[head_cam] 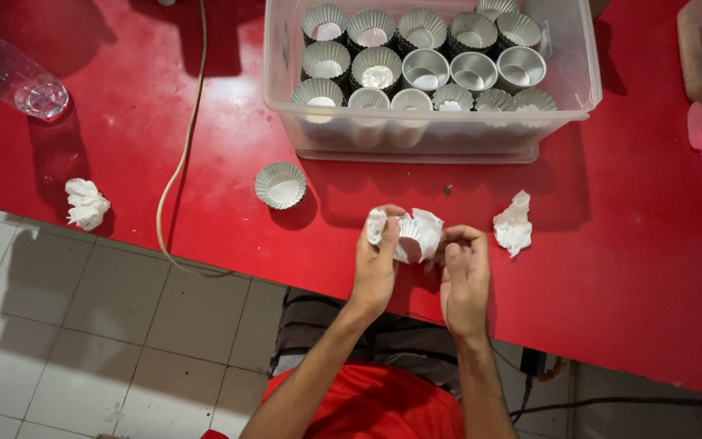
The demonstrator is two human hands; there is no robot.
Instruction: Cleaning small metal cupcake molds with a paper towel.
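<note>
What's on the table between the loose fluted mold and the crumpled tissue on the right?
Head view: both hands, left hand and right hand, holding a fluted mold wrapped in white tissue. Otherwise bare red table.

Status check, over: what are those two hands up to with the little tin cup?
Left hand and right hand both closed on fluted metal mould wrapped in white tissue. Loose mould and crumpled tissue nearby, not obstructing.

Red table (pixel 164 106), silver fluted moulds (pixel 377 69), white tissue (pixel 513 223).
</note>
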